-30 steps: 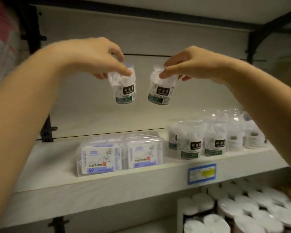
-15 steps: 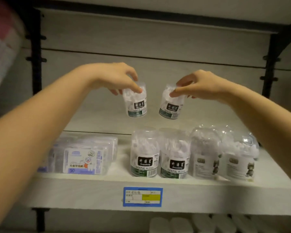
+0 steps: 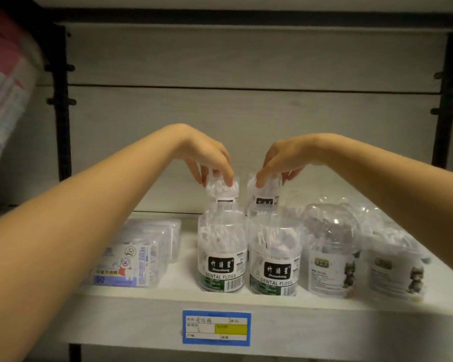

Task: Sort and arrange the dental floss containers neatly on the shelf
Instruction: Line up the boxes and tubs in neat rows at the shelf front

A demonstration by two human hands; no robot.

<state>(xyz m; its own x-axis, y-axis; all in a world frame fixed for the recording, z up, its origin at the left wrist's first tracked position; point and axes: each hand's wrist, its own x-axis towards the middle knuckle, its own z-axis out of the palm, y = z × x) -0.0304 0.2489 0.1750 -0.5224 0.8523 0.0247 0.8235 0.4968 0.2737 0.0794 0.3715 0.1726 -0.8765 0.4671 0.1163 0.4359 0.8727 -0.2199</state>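
Fingertips [image 3: 229, 180] of the left hand [image 3: 207, 155] are curled down and pinched on the top of the left held jar [image 3: 223, 190] of dental floss. The top of the right held jar [image 3: 264, 192] is pinched the same way by the right hand [image 3: 285, 155]. Both jars are held straight up and down. Each one hangs right under the fingers that hold it, with its long side pointing down at the shelf [image 3: 120, 317]. The two are side by side, close but apart. Just in front of them, two front jars [image 3: 221, 254] with the same black and green label are stood on the shelf. Each held jar is lined up behind one of them. The bottoms of the held jars are hidden by the front jars, so it cannot be told if the shelf is touched yet. It is judged that only a short, straight drop is needed. The left spot is best reached by the left hand, and the right spot by the right hand. To the right, cat jars [image 3: 330, 257] are seen. To the left are flat boxes [image 3: 131, 257], and a blue price tag [image 3: 216, 327] is stuck on the shelf edge.
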